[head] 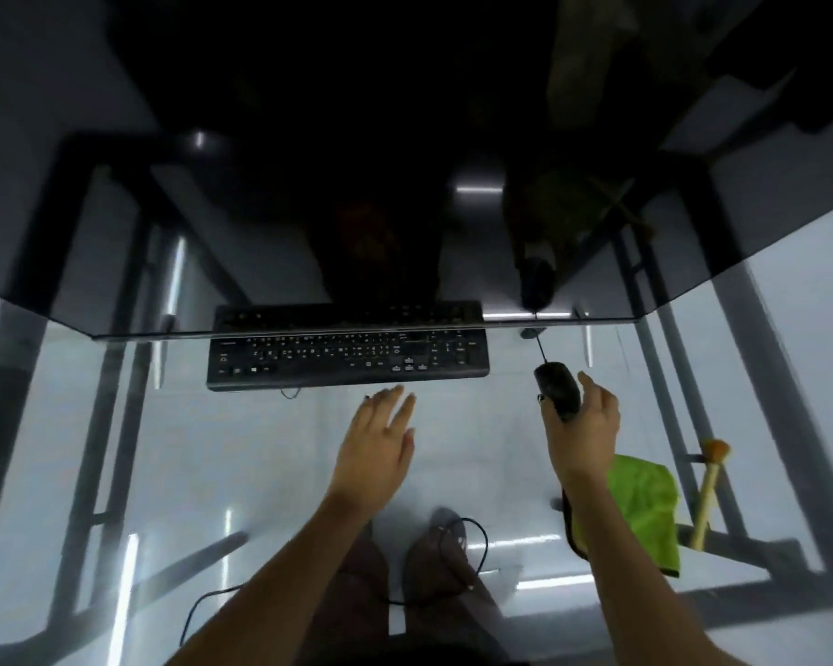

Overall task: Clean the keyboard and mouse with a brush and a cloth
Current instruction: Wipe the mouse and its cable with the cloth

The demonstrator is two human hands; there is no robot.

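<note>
Nearest, at the lower right of the frame, a green cloth (645,509) is spread on the glass table (241,454), with a wooden-handled brush (707,497) just beside it, bristles pointing up-frame. Above them, the black mouse (558,387) is gripped by the right hand (585,427), its long axis tilted toward the upper left. The left hand (381,439) is held flat, fingers straight. Beyond it, the keyboard (347,355) is laid crosswise.

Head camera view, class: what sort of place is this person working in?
Probably a computer desk in an office or study: a glass-topped table carries a black keyboard, the right hand holds a wired mouse, and tiled floor shows beneath.
</note>
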